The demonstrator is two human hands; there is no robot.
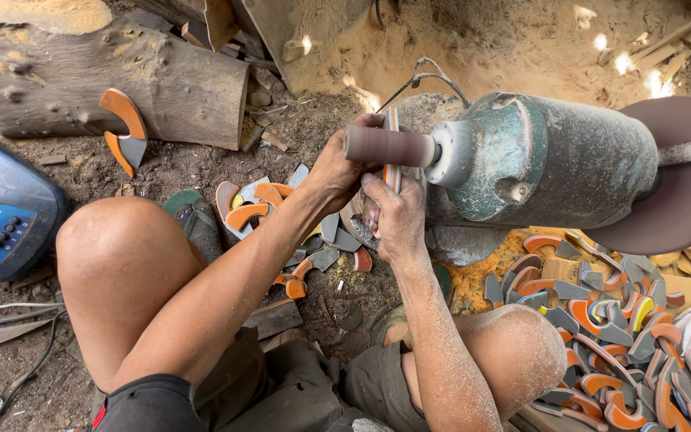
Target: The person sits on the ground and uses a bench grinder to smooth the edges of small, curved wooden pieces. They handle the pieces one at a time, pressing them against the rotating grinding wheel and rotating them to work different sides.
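Nearest the camera, two bare knees frame the work, dusted with sawdust. Between them the right hand point(397, 216) and, just beyond it, the left hand point(337, 172) are both clenched on a thin, striped orange-and-white curved handle piece point(392, 148), held upright so its long axis runs nearly vertical, crosswise to the horizontal pinkish-brown cylindrical sanding drum point(389, 146). The piece touches the drum's near face; the left hand grips its upper end, the right its lower end, and the right is closer to the body. The drum projects leftward from a dusty green metal motor housing point(553, 160). To the right lies a heap of orange-handled grey crescent blades point(609, 344); farther left, a grey log point(81, 80) holds one such blade.
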